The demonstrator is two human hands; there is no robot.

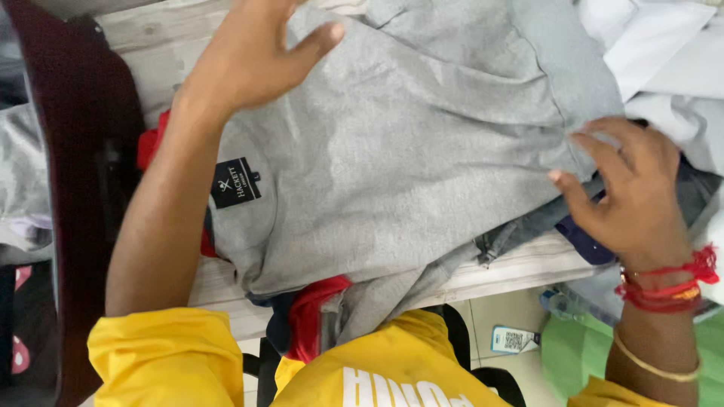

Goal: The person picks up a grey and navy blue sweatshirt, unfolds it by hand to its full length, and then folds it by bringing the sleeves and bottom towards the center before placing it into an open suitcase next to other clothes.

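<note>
Both hands are down on a grey shirt (407, 151) spread across a pale wooden table (513, 271). Her left hand (253, 56) lies flat and open on the upper part of the cloth, fingers spread, pressing rather than gripping anything. Her right hand (633, 192), a red thread band (667, 286) at the wrist, is loosely curled at the shirt's side edge, fingertips on the fabric there; whether it has actually pinched the hem I cannot tell. The shirt lies back-up or inside-out with its dark neck label (236, 182) showing near the left forearm. As it looks from here, the smoothing is well along: the middle panel lies fairly flat, while the lower part hangs crumpled over the table edge beside a red garment (313, 316). No fold seems made yet. White clothes (664, 53) are heaped just beyond the right hand
</note>
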